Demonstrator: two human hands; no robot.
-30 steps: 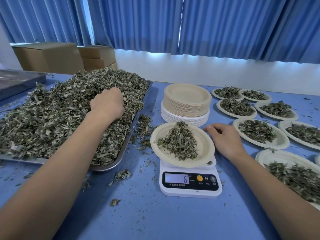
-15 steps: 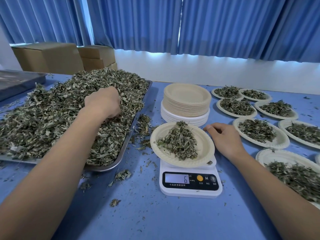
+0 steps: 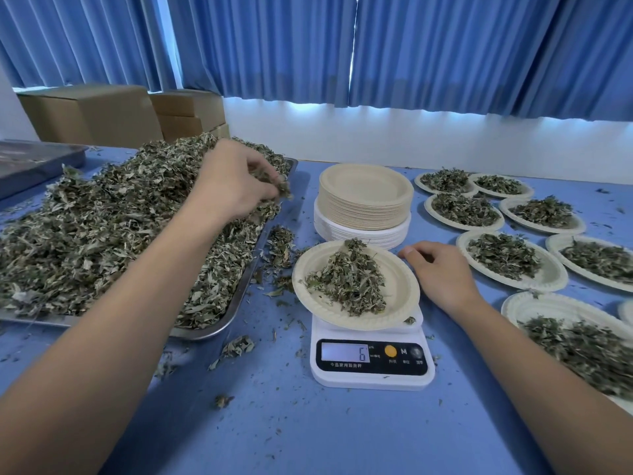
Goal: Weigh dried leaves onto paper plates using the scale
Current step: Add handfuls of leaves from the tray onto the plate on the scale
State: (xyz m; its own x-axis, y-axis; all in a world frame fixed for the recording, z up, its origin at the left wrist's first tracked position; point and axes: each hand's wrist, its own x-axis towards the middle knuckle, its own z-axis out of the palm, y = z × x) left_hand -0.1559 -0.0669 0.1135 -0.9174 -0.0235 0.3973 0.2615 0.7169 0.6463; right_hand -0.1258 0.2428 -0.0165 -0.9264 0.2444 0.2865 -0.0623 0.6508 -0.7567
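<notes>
A white scale [image 3: 373, 361] stands on the blue table and its display reads 6. On it sits a paper plate [image 3: 400, 286] with a small mound of dried leaves [image 3: 346, 282]. A metal tray [image 3: 239, 296] at the left is heaped with dried leaves [image 3: 102, 228]. My left hand [image 3: 233, 186] is lifted over the tray's far right corner and pinches a clump of leaves in its curled fingers. My right hand [image 3: 442, 272] rests on the table with loosely curled fingers, its fingertips at the plate's right rim.
A stack of empty paper plates [image 3: 364, 200] stands behind the scale. Several filled plates [image 3: 507, 258] cover the table's right side. Loose leaves [image 3: 281, 248] lie between tray and scale. Cardboard boxes [image 3: 102, 114] and a second metal tray [image 3: 34, 162] sit at the far left.
My left hand has risen out of the leaf heap and moved right toward the scale, with a clump of leaves in its fingers. My right hand and the scale reading are unchanged.
</notes>
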